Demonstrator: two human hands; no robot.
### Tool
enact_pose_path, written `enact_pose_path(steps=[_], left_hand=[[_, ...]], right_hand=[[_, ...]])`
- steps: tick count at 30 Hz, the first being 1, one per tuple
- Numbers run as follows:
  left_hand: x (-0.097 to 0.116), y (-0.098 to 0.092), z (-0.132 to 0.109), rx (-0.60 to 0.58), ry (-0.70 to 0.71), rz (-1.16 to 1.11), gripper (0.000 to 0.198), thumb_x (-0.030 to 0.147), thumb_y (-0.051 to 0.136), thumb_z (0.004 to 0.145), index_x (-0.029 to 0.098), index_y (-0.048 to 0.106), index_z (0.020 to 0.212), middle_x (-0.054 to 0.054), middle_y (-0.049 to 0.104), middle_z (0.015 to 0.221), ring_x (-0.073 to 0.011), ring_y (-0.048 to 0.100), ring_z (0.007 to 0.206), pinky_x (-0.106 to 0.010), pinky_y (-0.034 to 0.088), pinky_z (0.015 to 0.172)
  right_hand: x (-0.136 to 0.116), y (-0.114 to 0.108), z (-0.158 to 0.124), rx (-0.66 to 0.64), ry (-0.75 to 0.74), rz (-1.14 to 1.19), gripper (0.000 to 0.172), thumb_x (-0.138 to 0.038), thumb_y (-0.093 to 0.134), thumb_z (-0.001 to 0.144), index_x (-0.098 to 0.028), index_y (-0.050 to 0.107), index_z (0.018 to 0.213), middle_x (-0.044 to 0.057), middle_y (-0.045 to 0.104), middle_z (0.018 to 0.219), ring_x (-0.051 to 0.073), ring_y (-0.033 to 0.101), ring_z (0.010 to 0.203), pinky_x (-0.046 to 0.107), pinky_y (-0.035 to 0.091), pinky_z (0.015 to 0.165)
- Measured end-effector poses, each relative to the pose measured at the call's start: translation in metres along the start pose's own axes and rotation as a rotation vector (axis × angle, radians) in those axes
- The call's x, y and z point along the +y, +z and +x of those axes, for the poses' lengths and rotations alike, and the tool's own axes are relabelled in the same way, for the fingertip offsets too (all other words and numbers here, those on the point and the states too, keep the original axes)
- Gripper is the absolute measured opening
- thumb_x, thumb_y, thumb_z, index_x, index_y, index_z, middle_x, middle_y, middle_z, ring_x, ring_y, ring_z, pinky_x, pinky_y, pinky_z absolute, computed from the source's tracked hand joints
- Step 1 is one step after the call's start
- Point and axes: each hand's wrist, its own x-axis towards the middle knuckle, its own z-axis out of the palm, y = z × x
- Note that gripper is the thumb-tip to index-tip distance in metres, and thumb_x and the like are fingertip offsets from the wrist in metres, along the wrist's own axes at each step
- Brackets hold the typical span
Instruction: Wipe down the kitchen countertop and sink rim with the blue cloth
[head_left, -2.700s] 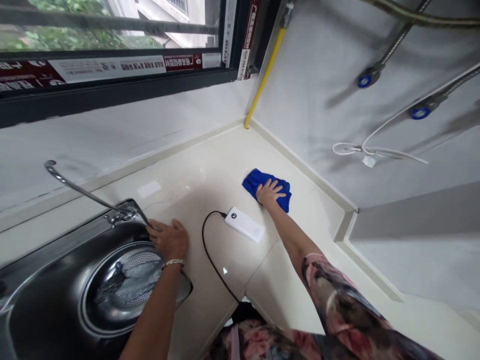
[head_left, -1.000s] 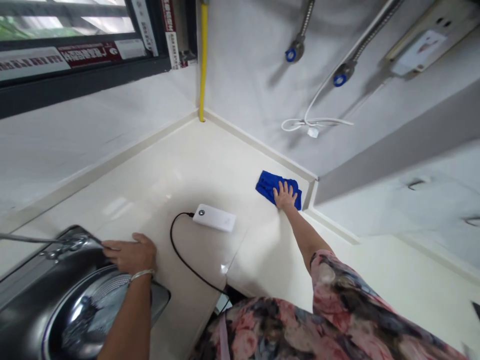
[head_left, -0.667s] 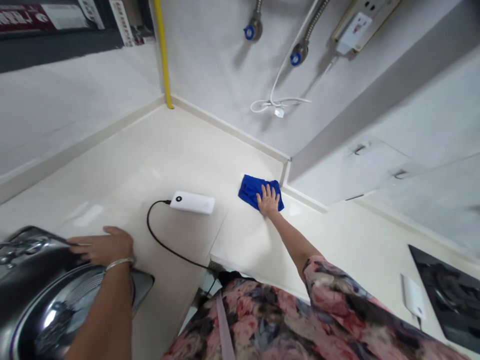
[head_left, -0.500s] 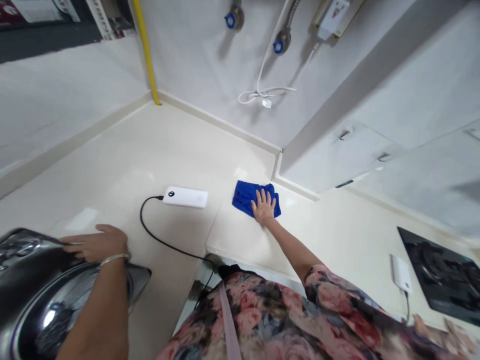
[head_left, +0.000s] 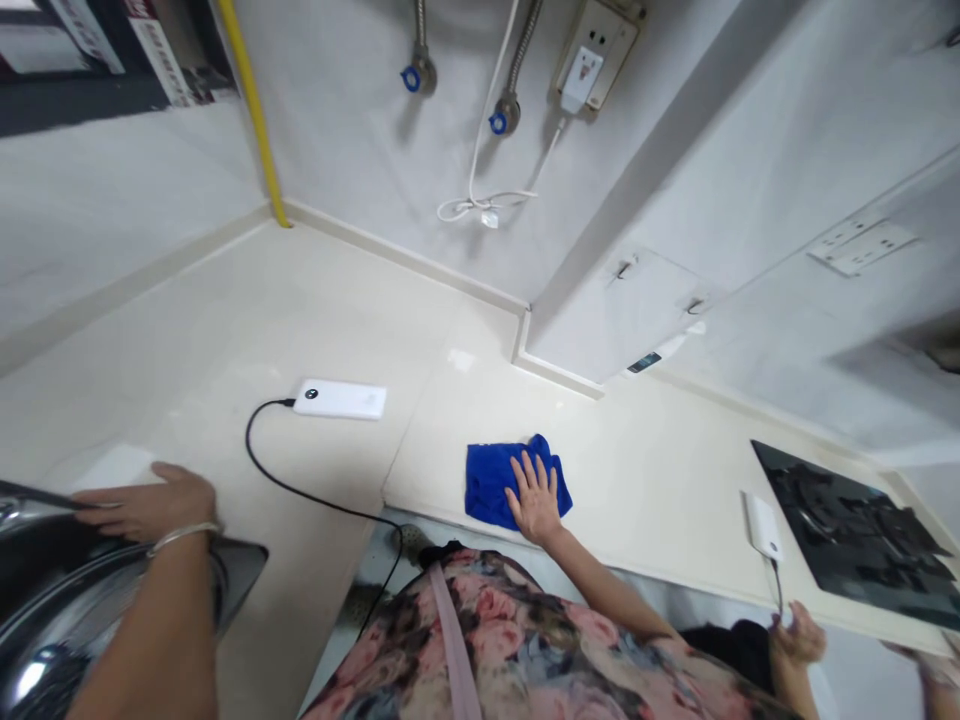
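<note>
Fingers spread, the right hand (head_left: 535,497) lies flat and open on a crumpled bright blue cloth (head_left: 495,482), pressing it onto the glossy cream tabletop (head_left: 637,480) near its front edge. The left hand (head_left: 154,500) rests palm-down, fingers loosely extended and holding nothing, at the rim of the stainless steel sink (head_left: 45,610), a silver bangle (head_left: 182,537) on its wrist. Between the two hands, farther back, a white rectangular power bank (head_left: 339,398) lies with a black cable (head_left: 300,492) curling from it. Another person's hand (head_left: 799,632) shows at the lower right, near a black glass hob (head_left: 855,545).
</note>
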Motion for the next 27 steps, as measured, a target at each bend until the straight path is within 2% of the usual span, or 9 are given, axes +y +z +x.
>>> enact_pose_path(steps=[4,6,9,14,22,25,27], left_hand=[[0.0,-0.004,-0.013,0.014,0.089,-0.011,0.085,0.033,0.052,0.102,-0.003,0.016,0.169,-0.035,0.016,0.173,-0.0507,0.019,0.161,-0.068,0.026,0.128],[0.003,-0.006,-0.021,0.023,0.103,-0.003,0.082,0.034,0.05,0.103,-0.002,0.019,0.169,-0.036,0.015,0.173,-0.0513,0.017,0.161,-0.07,0.025,0.127],[0.008,-0.009,-0.031,0.024,0.052,0.016,0.081,0.031,0.05,0.101,0.001,0.02,0.17,-0.036,0.014,0.173,-0.0529,0.018,0.16,-0.073,0.027,0.124],[0.008,-0.007,-0.041,0.078,0.09,0.046,0.079,0.033,0.047,0.102,0.001,0.022,0.169,-0.037,0.018,0.171,-0.0535,0.027,0.157,-0.075,0.034,0.12],[0.004,0.001,-0.039,0.187,0.115,0.037,0.08,0.033,0.049,0.097,-0.002,0.029,0.166,-0.04,0.028,0.167,-0.0577,0.034,0.152,-0.081,0.036,0.113],[0.002,-0.002,-0.041,0.214,0.16,0.049,0.08,0.032,0.05,0.095,-0.004,0.032,0.164,-0.041,0.031,0.164,-0.0584,0.038,0.149,-0.08,0.038,0.112],[0.0,-0.003,-0.041,0.19,0.196,0.047,0.081,0.032,0.048,0.095,-0.006,0.028,0.165,-0.043,0.028,0.164,-0.0601,0.036,0.149,-0.082,0.036,0.111]], right_hand=[[-0.004,0.006,0.014,0.023,0.028,-0.02,0.066,-0.05,0.034,0.111,-0.03,0.025,0.173,0.007,0.018,0.182,0.04,0.018,0.166,0.07,0.016,0.131],[-0.005,0.004,0.027,0.029,0.005,-0.02,0.066,-0.05,0.035,0.111,-0.031,0.025,0.173,0.007,0.018,0.182,0.04,0.018,0.166,0.07,0.016,0.131],[-0.003,-0.004,0.056,0.032,-0.054,-0.001,0.066,-0.048,0.034,0.111,-0.03,0.026,0.173,0.006,0.019,0.182,0.039,0.017,0.167,0.069,0.015,0.132],[-0.008,-0.027,0.124,0.026,-0.121,0.044,0.067,-0.048,0.035,0.11,-0.028,0.028,0.173,0.004,0.02,0.182,0.038,0.015,0.167,0.066,0.014,0.134],[-0.03,-0.055,0.234,-0.004,-0.266,0.052,0.068,-0.05,0.038,0.109,-0.029,0.029,0.173,0.003,0.022,0.182,0.035,0.013,0.168,0.063,0.014,0.134],[-0.039,-0.063,0.275,-0.011,-0.267,0.035,0.068,-0.051,0.035,0.11,-0.029,0.026,0.174,0.003,0.019,0.182,0.035,0.013,0.168,0.063,0.014,0.134],[-0.044,-0.067,0.301,-0.026,-0.235,0.019,0.069,-0.053,0.033,0.11,-0.029,0.024,0.174,0.002,0.017,0.183,0.036,0.012,0.168,0.063,0.014,0.134]])
